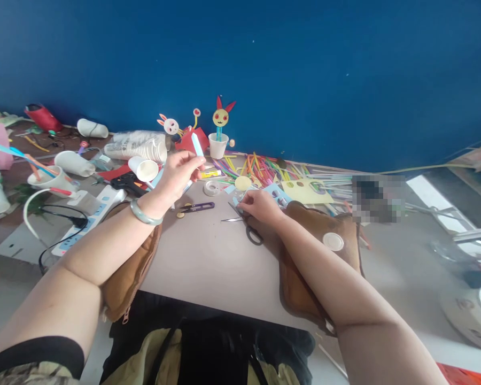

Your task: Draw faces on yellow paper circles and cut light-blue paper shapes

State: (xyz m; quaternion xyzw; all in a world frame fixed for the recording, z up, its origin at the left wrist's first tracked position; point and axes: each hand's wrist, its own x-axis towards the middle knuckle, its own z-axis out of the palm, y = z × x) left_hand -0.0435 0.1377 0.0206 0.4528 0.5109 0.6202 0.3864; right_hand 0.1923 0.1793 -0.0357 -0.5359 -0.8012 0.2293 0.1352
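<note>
Raised above the table, my left hand (182, 172) pinches a light blue paper strip (198, 145) with a pointed upper end. My right hand (261, 207) is low over the tabletop, thumb and fingers closed on a small light blue paper piece (235, 201). Dark-handled scissors (254, 235) lie partly under the right hand, blades pointing left. Between the hands are dark thread snips (197, 207), a roll of clear tape (212, 187) and a yellow glue stick (211, 174). Light blue paper with cut-out holes (278, 193) lies just behind the right hand.
Several colourful pipe cleaners (260, 167) lie along the wall. A paper cup (218, 146) holds a rabbit-faced figure. At left are stacked cups (144, 147), a glue gun (128, 182) and a power strip (92, 216). Brown cushions (304, 272) lie beneath both forearms.
</note>
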